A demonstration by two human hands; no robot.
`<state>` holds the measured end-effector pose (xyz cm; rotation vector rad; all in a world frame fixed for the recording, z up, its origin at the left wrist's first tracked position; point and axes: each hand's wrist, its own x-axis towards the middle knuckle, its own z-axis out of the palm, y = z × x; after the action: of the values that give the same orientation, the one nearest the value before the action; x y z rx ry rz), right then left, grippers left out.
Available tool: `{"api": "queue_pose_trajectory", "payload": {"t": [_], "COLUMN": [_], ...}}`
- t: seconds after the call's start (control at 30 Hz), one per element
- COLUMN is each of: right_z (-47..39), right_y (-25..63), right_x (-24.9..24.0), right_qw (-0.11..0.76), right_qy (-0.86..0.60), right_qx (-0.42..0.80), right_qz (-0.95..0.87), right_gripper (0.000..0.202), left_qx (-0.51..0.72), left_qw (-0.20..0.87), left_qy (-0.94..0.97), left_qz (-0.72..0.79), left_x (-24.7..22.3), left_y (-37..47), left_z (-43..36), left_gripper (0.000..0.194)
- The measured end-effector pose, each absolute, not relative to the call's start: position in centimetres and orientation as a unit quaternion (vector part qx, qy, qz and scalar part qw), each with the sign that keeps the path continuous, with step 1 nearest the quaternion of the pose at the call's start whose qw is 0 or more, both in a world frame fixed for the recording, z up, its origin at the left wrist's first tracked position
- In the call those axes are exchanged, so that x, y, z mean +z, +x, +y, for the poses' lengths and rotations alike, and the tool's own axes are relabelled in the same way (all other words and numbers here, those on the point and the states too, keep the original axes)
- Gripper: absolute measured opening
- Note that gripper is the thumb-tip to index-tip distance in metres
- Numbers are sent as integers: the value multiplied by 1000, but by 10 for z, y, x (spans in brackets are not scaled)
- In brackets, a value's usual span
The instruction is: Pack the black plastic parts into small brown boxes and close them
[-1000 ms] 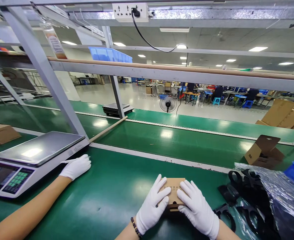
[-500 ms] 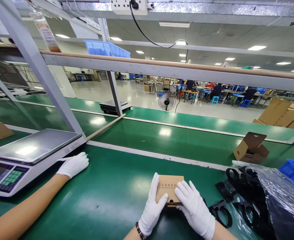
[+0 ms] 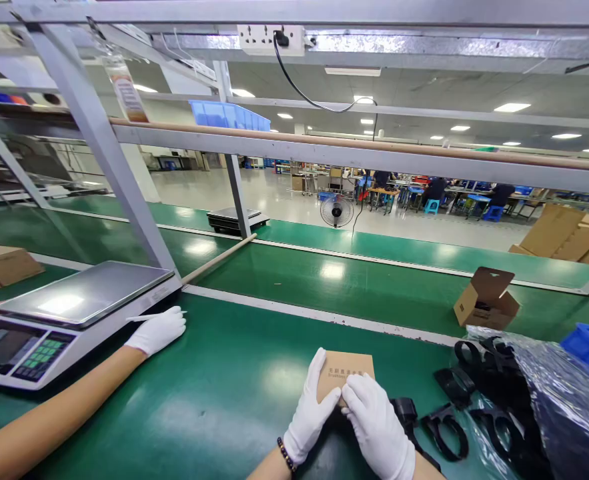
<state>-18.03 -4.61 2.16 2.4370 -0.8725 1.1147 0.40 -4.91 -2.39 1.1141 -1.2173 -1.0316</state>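
Head view: left hand (image 3: 307,419) loosely clasps carton (image 3: 349,363) printed "Brushless"; right hand (image 3: 377,421), curled, touches it, grip unclear

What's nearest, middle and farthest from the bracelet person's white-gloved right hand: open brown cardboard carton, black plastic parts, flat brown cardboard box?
Head view, from the right hand:
1. Flat brown cardboard box, touching it.
2. Black plastic parts, just right.
3. Open brown cardboard carton, ahead, right.
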Motion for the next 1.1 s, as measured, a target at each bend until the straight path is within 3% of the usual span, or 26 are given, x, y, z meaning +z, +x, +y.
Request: {"api": "queue_pose_trajectory", "payload": {"t": [0.17,0.77,0.87,1.0,1.1], "right_z": [-53,-51,-51,-50,-53], "right_y": [-175,-169,-168,-160,-155], "right_x": [19,35,36,15,2], "right_qw": [54,-33,-11,10,-41], "right_qy": [859,851,853,807,774], "right_qx": [414,427,427,460,487], "right_qz": [-296,-303,-301,-370,-402], "right_gripper": [10,14,9,17,32], "left_qx": [-416,-385,-384,-376,-359], "left_qw": [567,582,578,563,546], "left_qy": [461,469,467,483,502], "left_qz": [-542,-542,-549,-555,-566], "left_x": [-26,-38,-37,-43,-44], "left_y": [7,15,15,19,28], "left_z": [-54,-62,-60,-60,-62], "left_gripper": [75,63,61,59,58]}}
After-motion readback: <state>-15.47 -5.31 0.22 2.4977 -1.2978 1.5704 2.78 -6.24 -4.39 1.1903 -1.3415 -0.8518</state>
